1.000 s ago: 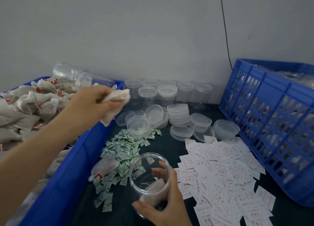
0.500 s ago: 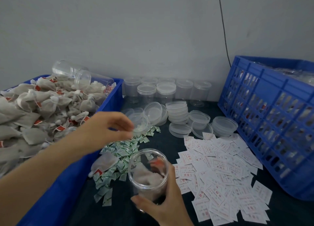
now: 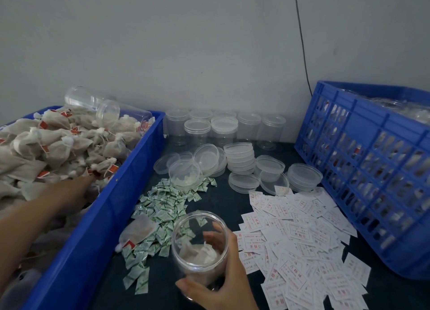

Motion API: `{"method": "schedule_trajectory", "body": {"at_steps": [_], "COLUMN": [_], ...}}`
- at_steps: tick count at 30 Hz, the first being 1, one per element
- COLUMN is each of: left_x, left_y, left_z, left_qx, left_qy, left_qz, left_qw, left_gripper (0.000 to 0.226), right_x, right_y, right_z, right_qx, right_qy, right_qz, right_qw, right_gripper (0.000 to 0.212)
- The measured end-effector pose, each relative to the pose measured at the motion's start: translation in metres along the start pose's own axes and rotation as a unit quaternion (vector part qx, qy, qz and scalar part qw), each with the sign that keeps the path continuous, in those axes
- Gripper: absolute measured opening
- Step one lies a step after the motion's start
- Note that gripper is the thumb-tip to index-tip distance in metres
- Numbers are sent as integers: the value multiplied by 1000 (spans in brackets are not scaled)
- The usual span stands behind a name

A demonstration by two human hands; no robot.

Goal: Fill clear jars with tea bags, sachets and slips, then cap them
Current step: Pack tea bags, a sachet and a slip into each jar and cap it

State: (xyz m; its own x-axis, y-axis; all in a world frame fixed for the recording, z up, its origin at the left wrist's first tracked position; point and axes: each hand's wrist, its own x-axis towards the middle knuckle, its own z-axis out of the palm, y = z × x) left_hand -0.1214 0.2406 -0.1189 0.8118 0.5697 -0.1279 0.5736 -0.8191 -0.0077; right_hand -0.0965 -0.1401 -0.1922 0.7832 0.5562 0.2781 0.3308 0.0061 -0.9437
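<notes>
Right hand (image 3: 221, 284) is wrapped round the open jar (image 3: 200, 246), which has a couple of tea bags (image 3: 200, 253) at the bottom. Left of the jar, the bin (image 3: 93, 228) is heaped with more, and the left hand (image 3: 76, 191) is down in them, fingers buried, so can't tell its grip. Sachets (image 3: 167, 205) just left of the jar, slips (image 3: 302, 239) right, lids (image 3: 239, 156) behind.

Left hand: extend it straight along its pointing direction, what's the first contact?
The tea bags heaped in the blue bin: the left hand points into them, fingers apparently at the nearest ones, contact unclear.
</notes>
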Motion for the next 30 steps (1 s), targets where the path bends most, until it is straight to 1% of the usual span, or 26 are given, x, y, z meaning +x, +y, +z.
{"method": "schedule_trajectory", "body": {"at_steps": [3,5,6,8,9,10,11,13,16,18,19,21,24,25,26,27,28,30], "left_x": [7,9,9,2,-3,-7,-13,-32,-65,-92,-105,-129,-151,-155,-159,-159,-156,-141], "left_y": [-4,-5,-3,5,12,19,27,49,84,107,118,135,153,157,160,160,158,146], "left_z": [2,2,0,-12,-21,-30,-41,-64,-89,-96,-97,-96,-84,-79,-76,-74,-74,-78], "left_qx": [-14,0,-20,-120,-174,-208,-231,-259,-258,-258,-280,-350,-414,-418,-413,-407,-403,-406], "left_qy": [29,81,112,179,213,245,271,291,297,283,260,171,17,-19,-38,-42,-27,41], "left_qz": [4,13,18,19,16,22,39,83,157,212,239,294,332,337,343,342,339,303], "left_qw": [999,997,993,976,961,947,934,917,906,899,893,873,847,844,843,846,850,861], "left_gripper": [39,34,27,6,14,26,31,32,25,18,13,5,12,16,20,23,25,22], "right_x": [1,2,2,2,1,1,1,1,0,0,0,-1,1,2,3,2,2,0], "right_y": [1,1,0,0,0,-1,-1,-1,0,1,0,0,-3,-4,-4,-4,-4,-4], "right_z": [1,1,1,0,0,0,0,0,1,1,1,0,-1,-1,-1,-1,-1,-1], "right_qx": [1,0,1,1,0,-1,-1,2,8,9,9,9,16,16,16,19,24,27], "right_qy": [-1,-1,0,4,5,4,5,5,1,1,2,4,-11,-15,-19,-20,-21,-20], "right_qz": [-3,-4,-3,-5,-6,-7,-6,-5,-2,-1,-2,-3,-8,-10,-10,-9,-7,1], "right_qw": [1000,1000,1000,1000,1000,1000,1000,1000,1000,1000,1000,1000,1000,1000,1000,1000,999,999], "right_gripper": [107,106,106,105,104,104,104,106,108,108,107,106,103,103,103,103,103,102]}}
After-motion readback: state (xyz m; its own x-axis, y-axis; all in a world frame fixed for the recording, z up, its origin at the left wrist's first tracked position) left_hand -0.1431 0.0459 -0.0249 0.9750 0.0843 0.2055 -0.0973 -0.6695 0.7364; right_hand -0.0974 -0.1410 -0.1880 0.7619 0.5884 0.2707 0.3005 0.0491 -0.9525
